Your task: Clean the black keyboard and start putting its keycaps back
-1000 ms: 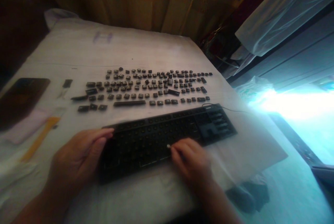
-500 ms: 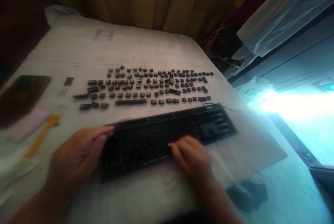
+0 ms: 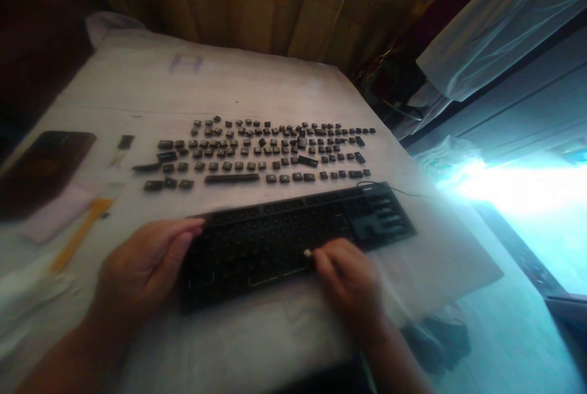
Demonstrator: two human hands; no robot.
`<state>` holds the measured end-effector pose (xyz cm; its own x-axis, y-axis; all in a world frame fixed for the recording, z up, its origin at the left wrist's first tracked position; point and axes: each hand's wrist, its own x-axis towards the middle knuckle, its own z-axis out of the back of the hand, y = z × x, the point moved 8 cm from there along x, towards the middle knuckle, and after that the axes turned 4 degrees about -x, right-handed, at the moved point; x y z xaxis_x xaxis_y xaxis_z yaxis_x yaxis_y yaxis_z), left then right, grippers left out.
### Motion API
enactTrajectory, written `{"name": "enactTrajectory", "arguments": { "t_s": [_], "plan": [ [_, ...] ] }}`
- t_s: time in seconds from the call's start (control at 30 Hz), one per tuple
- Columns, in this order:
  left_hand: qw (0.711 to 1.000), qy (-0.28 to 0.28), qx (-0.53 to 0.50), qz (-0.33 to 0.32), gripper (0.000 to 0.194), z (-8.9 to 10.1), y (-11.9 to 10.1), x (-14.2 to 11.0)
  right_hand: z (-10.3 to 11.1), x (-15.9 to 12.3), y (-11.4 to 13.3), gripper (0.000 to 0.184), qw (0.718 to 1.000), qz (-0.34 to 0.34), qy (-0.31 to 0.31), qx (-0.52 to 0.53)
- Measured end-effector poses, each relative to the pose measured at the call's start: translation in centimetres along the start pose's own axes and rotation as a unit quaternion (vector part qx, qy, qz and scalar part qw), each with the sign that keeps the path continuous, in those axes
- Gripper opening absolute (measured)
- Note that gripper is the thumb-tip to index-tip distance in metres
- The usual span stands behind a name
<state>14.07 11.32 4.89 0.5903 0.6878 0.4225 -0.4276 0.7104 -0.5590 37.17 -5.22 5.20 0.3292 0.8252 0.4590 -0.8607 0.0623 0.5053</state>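
A black keyboard (image 3: 275,241) with its keycaps off lies aslant on the white-covered table. My left hand (image 3: 142,271) is closed at the keyboard's left end, thumb and fingers gripping its upper left corner. Over the lower right part of the bare key area, my right hand (image 3: 348,275) pinches a small thing whose white tip (image 3: 307,253) pokes out from the fingers; it looks like a cotton swab, the rest hidden in the hand. Behind the keyboard, the loose black keycaps are spread in rough rows, with the long space bar (image 3: 232,178) in front.
At the left lie a dark phone (image 3: 48,161), a small brush (image 3: 123,148), a pinkish-white flat piece (image 3: 57,216) and a yellow strip-like tool (image 3: 82,232). Crumpled white material (image 3: 27,296) is at the lower left. The keyboard's cable (image 3: 398,190) runs off right.
My right hand has moved slightly right, and more of the white tip shows. My left hand still grips the keyboard's left end. The view has shifted a little.
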Motion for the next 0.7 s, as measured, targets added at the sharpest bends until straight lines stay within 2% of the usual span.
{"name": "enactTrajectory", "arguments": {
  "t_s": [0.13,0.7],
  "plan": [
    [0.999,-0.005,0.024,-0.03,0.025,-0.1,-0.1,0.0,0.6,-0.2,-0.8,0.027,1.0,-0.012,-0.01,-0.016],
    [0.999,-0.006,0.022,-0.03,0.024,-0.4,0.7,-0.4,-0.6,0.3,-0.9,0.026,0.995,0.011,0.066,-0.072]
  ]
}}
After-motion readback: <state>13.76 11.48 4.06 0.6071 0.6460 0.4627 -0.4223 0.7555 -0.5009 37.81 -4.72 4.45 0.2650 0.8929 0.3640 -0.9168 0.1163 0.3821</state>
